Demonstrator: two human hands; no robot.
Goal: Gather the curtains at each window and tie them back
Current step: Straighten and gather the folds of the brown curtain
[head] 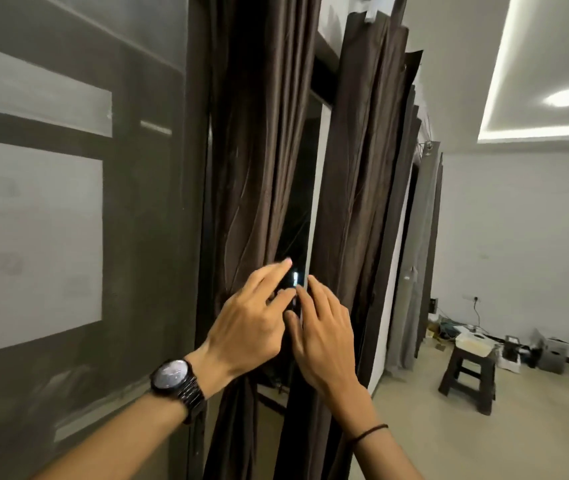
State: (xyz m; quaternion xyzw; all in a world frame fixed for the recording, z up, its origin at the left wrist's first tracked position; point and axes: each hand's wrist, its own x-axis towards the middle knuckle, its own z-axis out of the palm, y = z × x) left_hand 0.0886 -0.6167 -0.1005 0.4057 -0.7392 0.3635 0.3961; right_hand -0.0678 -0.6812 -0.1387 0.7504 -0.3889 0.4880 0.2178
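Note:
A dark brown curtain (pixel 259 150) hangs gathered in folds beside a dark window frame, pinched in at hand height. My left hand (pixel 252 327), with a watch on its wrist, rests against this bundle, its fingers on a dark tie-back (pixel 290 282) that is mostly hidden. My right hand (pixel 324 337) meets it from the right, fingertips on the same dark strip. A second brown curtain (pixel 355 202) hangs just right of my hands. Whether the tie is fastened is hidden behind my fingers.
Further grey curtains (pixel 421 237) hang along the same wall towards the back. A dark wooden stool (pixel 468 375) with a white box on it stands on the floor at right. Boxes and cables (pixel 532 351) lie against the far wall.

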